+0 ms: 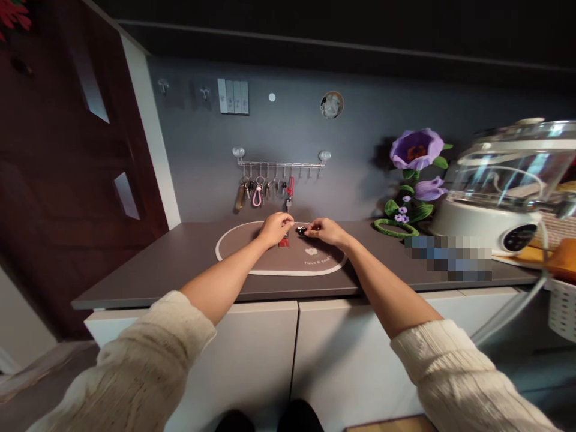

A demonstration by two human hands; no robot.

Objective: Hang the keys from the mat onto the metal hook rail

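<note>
Above the brown oval mat [252,263], my left hand [275,230] is closed in a pinch. Just under its fingers shows a small red tag [284,242] with a bit of metal above it; the fingers hide the rest. My right hand [324,231] pinches a small dark item with shiny spots [300,230], too small to make out clearly. The two hands face each other with a narrow gap between the fingertips. Behind them, several keys [268,189] and a red strap [291,186] hang from a clear hook rail [281,164].
Right of the mat stand a purple crocheted flower [417,149] on a green ring base and a white appliance with a clear top [477,222]. A white perforated basket [562,312] is at the far right. The dark countertop [148,270] ends above white cabinet doors [252,348].
</note>
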